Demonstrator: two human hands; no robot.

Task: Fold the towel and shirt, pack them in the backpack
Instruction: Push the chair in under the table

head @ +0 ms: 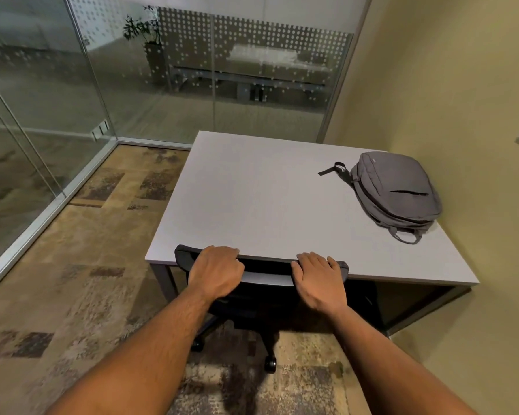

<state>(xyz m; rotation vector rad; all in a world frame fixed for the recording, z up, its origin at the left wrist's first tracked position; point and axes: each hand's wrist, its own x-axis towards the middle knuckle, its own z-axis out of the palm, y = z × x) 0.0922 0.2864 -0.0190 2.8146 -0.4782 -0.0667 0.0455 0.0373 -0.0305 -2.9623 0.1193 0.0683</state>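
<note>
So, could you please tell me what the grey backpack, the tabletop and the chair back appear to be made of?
The grey rectangular backpack looks like matte woven fabric: soft creases, stitched seams, zip lines. The pale grey square tabletop seems a smooth matte laminate with a thin flat edge, though the core is hidden. The black chair back that both hands grip looks like mesh within a plastic frame, probably.

A small glass-walled office room, seen from my head camera.

I see a plain grey desk [252, 199] set into the corner against a yellowish wall [432, 85], with a black swivel chair [261, 283] on castors pushed up to it. Two sides are floor-to-ceiling glass partitions [192, 85] in metal frames, frosted with a dot pattern. Through them I make out a long bench-style desk [252, 76] and a potted plant [147, 34] in a wider open floor. Patterned carpet tiles [72, 265] cover the floor.
</note>
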